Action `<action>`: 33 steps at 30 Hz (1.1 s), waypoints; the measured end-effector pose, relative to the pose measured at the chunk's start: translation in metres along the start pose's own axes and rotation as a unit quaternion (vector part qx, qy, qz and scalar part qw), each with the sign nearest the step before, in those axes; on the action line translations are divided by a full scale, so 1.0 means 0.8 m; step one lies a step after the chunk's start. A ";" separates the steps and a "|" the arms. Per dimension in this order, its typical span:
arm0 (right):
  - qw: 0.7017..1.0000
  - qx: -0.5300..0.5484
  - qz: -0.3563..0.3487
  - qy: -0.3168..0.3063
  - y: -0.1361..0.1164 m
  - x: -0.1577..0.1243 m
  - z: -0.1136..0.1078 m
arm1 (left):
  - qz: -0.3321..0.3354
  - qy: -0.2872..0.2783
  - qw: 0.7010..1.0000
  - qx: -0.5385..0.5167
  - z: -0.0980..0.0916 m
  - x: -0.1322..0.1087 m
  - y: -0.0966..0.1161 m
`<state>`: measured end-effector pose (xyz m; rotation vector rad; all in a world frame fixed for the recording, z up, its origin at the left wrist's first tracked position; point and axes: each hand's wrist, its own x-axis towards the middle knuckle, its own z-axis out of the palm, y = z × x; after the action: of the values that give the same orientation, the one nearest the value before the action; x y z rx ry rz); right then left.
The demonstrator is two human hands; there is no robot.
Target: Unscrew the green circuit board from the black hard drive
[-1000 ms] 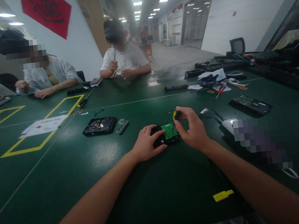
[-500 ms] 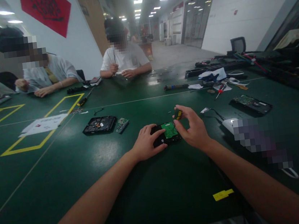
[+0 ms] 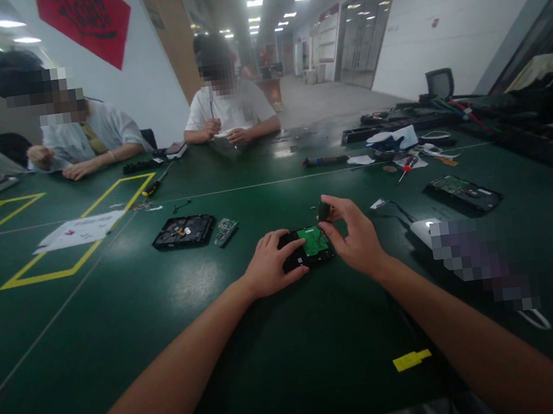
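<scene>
A black hard drive with a green circuit board [image 3: 315, 238] lies on the table in front of me. My left hand [image 3: 269, 265] grips its left side, thumb along the near edge and fingers over the far part. Between the thumb and fingers of my right hand [image 3: 358, 238] is a screwdriver [image 3: 324, 211], its handle dark with yellow marks. The shaft points down at the board; I cannot make out exactly where the tip sits. Left of the drive lie a loose circuit board [image 3: 226, 232] and an opened black drive case [image 3: 184, 232].
Another hard drive [image 3: 464, 194] and a blurred, light-edged elongated object [image 3: 421, 233] lie to the right. Farther back are a red-handled screwdriver [image 3: 408, 165], a dark cylindrical tool [image 3: 325, 161] and cables. A yellow tag [image 3: 412, 360] is near me. Two people sit across the green table [image 3: 121, 340].
The screwdriver handle has turned in my right fingers, so less of its yellow marking shows. My right hand has shifted slightly left; my left hand stays on the drive.
</scene>
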<state>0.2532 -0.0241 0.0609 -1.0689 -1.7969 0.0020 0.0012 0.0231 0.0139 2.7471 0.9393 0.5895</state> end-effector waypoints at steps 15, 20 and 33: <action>1.000 -0.014 0.008 -0.001 -0.005 -0.002 0.000 | 0.002 -0.001 1.000 0.004 -0.002 0.001 0.002; 1.000 -0.015 0.003 0.023 -0.004 -0.002 -0.001 | 0.005 0.000 1.000 0.006 -0.002 0.001 0.002; 0.999 -0.007 0.015 0.035 -0.003 -0.003 0.000 | 0.005 -0.003 1.000 0.009 -0.002 0.000 0.002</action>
<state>0.2515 -0.0271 0.0603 -1.0933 -1.7198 -0.0302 0.0014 0.0220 0.0157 2.7694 0.9345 0.5777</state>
